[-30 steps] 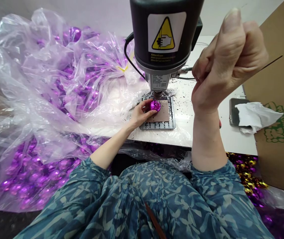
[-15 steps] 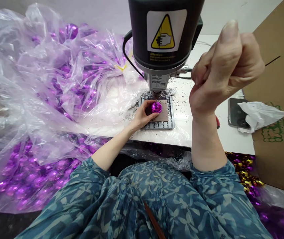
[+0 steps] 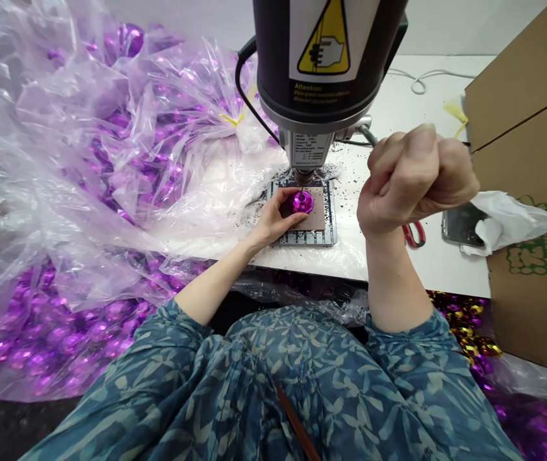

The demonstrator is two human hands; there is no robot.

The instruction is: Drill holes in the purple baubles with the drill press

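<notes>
A shiny faceted purple piece [image 3: 303, 202] rests on a brown board [image 3: 315, 221] over the slotted metal base [image 3: 292, 238] of a bench drill press [image 3: 321, 96]. Thumb and fingers of my left hand [image 3: 276, 216] close around the piece's left side, directly below the drill chuck [image 3: 304, 174]. My right hand [image 3: 417, 176] is wrapped round the end of the press's metal feed lever [image 3: 367, 134], whose grip is hidden in the fist. Dark shavings lie around the base.
Clear plastic bags [image 3: 62, 160] of purple pieces fill the left side. To the right are red-handled scissors [image 3: 414, 235], a phone [image 3: 462, 225], a crumpled white tissue [image 3: 508, 221] and a cardboard box [image 3: 532, 166]. Gold pieces [image 3: 469, 326] lie below the table edge.
My right hand has come down and slightly left with the lever, uncovering more of the red handle. My left hand stays on the purple piece. The camera view has shifted a little.
</notes>
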